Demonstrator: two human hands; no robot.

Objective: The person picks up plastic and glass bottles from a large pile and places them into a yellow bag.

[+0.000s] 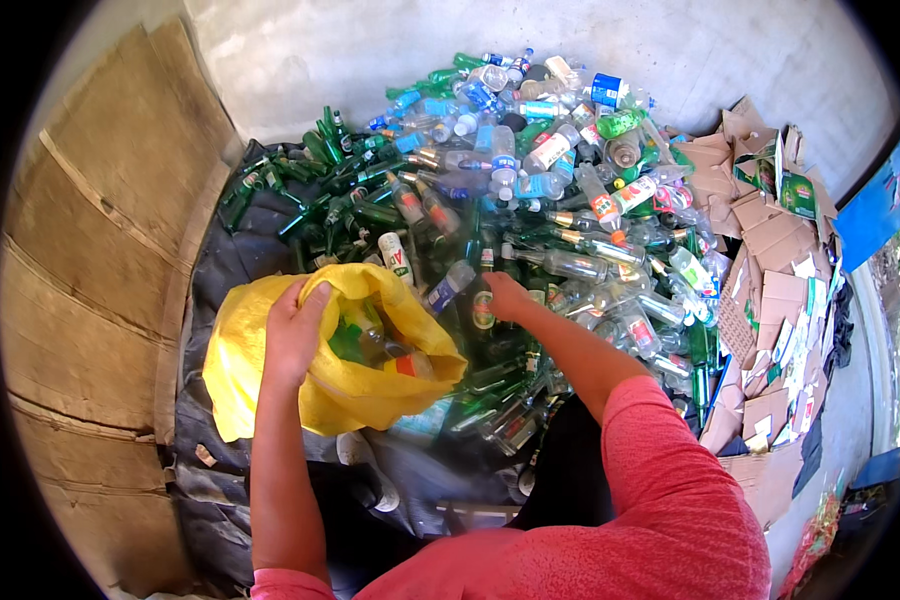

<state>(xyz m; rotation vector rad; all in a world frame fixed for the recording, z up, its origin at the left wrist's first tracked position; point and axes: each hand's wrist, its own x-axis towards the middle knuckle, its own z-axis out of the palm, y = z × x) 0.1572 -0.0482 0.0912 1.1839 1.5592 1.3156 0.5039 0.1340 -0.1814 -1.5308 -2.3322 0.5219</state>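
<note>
My left hand [297,330] grips the rim of a yellow woven sack [247,337], its mouth turned towards the bottle heap. Inside the sack lie green and clear bottles, one with a red and yellow label [409,365]. My right hand [508,297] reaches into the heap beside a green glass bottle with an oval label [484,309]; its fingertips are partly hidden, so whether it holds a bottle is unclear. Between the sack and that hand lies a clear plastic bottle with a blue label [451,286]. A white bottle with red lettering [395,256] lies just behind the sack.
Plastic bottles [504,161] and green glass bottles [330,142] are heaped against a pale wall [307,60]. Flattened cardboard [780,232] is piled on the right. Cardboard sheets [105,210] stand along the left. Dark sheeting [217,300] covers the floor beneath the sack.
</note>
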